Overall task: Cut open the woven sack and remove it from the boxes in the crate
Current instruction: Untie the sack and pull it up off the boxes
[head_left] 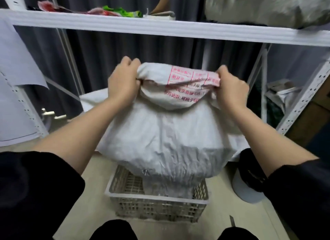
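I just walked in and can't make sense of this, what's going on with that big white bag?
A person grips the top of a white woven sack with both hands, the left hand and the right hand bunching its printed upper edge. The sack's bottom sits in a plastic crate on the floor, in front of a white shelf. No boxes show yet; the sack covers whatever is inside.

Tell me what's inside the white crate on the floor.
Only the bulging woven sack stands in the crate, both hands gripping its top. Its contents are covered.
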